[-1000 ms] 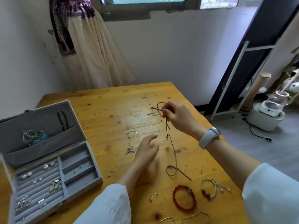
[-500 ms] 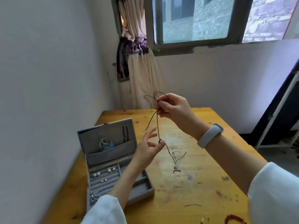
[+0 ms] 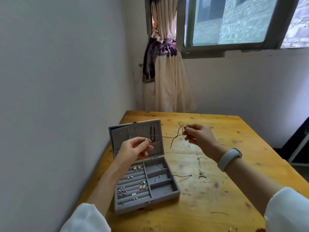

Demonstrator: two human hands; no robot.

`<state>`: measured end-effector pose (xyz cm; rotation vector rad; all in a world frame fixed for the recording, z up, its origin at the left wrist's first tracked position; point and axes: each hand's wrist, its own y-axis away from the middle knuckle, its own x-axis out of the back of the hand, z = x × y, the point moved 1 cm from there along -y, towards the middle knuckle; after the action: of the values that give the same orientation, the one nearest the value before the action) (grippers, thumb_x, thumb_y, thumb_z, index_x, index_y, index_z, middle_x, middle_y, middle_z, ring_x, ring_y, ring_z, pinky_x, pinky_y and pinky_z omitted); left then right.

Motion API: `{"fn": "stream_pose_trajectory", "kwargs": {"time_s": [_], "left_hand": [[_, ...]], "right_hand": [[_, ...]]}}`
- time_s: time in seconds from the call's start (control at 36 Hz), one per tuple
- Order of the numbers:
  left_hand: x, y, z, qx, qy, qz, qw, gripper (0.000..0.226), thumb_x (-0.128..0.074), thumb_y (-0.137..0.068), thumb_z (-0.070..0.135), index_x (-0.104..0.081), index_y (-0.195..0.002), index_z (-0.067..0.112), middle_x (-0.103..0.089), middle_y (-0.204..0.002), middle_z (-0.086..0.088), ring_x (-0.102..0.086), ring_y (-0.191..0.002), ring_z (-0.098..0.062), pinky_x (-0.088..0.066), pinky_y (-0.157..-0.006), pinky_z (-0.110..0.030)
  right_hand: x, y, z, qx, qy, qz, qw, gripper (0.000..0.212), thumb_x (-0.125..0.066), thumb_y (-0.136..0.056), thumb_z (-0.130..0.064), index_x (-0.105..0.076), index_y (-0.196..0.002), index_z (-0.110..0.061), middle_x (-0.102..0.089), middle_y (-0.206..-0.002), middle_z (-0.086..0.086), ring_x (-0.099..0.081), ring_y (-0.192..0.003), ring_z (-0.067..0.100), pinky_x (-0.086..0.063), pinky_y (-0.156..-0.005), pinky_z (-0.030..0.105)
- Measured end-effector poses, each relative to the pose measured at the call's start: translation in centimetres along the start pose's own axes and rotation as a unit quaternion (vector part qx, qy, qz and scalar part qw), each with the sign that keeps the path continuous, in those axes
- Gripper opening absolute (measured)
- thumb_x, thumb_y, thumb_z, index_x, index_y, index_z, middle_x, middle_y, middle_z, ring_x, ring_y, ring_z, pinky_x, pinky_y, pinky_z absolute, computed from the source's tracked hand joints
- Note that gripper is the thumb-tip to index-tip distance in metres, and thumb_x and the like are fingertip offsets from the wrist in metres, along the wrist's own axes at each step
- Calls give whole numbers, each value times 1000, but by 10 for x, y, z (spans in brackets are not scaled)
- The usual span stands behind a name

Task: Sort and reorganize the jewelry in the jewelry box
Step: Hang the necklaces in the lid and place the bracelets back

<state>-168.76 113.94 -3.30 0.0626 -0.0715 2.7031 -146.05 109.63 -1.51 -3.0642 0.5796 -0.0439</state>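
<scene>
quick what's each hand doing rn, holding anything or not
left hand: closed, pinching the small gold-coloured bead end of the brown cord necklace
right hand: closed, pinching the looped end of the same cord

text: none readable | labels: none | brands: none | numbers: none | signs: none

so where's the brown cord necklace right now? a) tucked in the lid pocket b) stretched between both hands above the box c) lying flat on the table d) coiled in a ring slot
b: the left hand pinches the small pendant end and the right hand pinches the looped end of the brown cord necklace, which spans the air above the open jewelry box.
</scene>
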Motion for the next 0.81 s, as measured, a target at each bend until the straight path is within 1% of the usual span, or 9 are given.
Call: {"fn": "stream_pose_trajectory", "kwargs": {"time_s": [0.17, 0.28, 0.36, 0.44, 0.56, 0.61, 0.67, 0.75, 0.81], "left_hand": [[13, -5, 11, -40, -58, 53, 996, 13, -57, -89, 11, -68, -90, 17, -72, -79, -1, -60, -67, -14, -52, -72, -31], [11, -10, 23, -60, -77, 69, 993, 12, -58, -88, 10, -68, -93, 15, -69, -79, -1, -57, -63, -10, -52, -68, -26], [5, -13, 32, -79, -104, 59, 990, 12, -58, -88, 12, -67, -96, 15, -65, -74, -1, -58, -63, -9, -52, -64, -19], [-5, -16, 42, -96, -123, 28, 987, 12, -59, -88, 12, -67, -91, 20, -64, -69, 2, -59, -61, -8, -51, -61, -16], [-22, -18, 56, -112, -123, -21, 986, 13, -59, -87, 11, -67, -96, 16, -65, -67, 1, -60, -60, -8, -53, -62, -19], [-29, -19, 62, -119, -100, -33, 987, 14, -59, -87, 10, -67, -98, 14, -66, -68, 0, -61, -63, -12, -55, -68, -25], [-33, -19, 68, -123, -68, -29, 990, 14, -59, -86, 10, -67, -98, 13, -66, -68, 1, -62, -66, -14, -55, -71, -28], [-32, -20, 75, -130, -16, 1, 991, 14, -57, -87, 8, -66, -97, 12, -66, -69, -2, -61, -65, -14, -55, -70, -26], [-25, -21, 76, -130, 17, 27, 991, 15, -56, -88, 7, -66, -99, 9, -65, -73, -6, -60, -66, -14, -55, -68, -23]], "right_hand": [[16, 9, 38, -85, 100, -29, 991, 9, -55, -89, -6, -63, -92, -5, -61, -72, 8, -51, -55, 14, -35, -49, 21], [26, 13, 52, -130, 184, -50, 973, 19, -54, -87, -2, -64, -104, -2, -62, -75, 6, -52, -57, 12, -35, -48, 20], [25, 16, 54, -113, 245, -67, 961, 31, -50, -87, 2, -57, -117, -3, -61, -98, 10, -53, -69, 11, -37, -49, 13], [14, 18, 43, -45, 203, -113, 972, 41, -52, -87, 1, -49, -127, -8, -52, -129, 8, -53, -101, 13, -43, -68, 11], [-16, 23, 27, 23, 144, -229, 962, 62, -56, -86, -6, -30, -140, -20, -36, -141, -6, -34, -127, 7, -37, -97, 20], [-30, 25, 26, 32, 136, -275, 951, 65, -56, -87, -8, -25, -142, -22, -36, -135, -13, -33, -126, 2, -36, -91, 11], [-41, 28, 30, 51, 161, -279, 945, 52, -53, -90, -10, -33, -137, -20, -48, -122, -12, -46, -114, 1, -42, -81, 8], [-44, 32, 45, 85, 189, -244, 947, 23, -44, -94, -9, -52, -115, -16, -60, -90, -8, -59, -89, 5, -49, -81, 20], [-37, 32, 55, 94, 198, -222, 950, 19, -41, -95, -10, -56, -100, -19, -60, -80, -5, -59, -79, 9, -49, -79, 27]]}}
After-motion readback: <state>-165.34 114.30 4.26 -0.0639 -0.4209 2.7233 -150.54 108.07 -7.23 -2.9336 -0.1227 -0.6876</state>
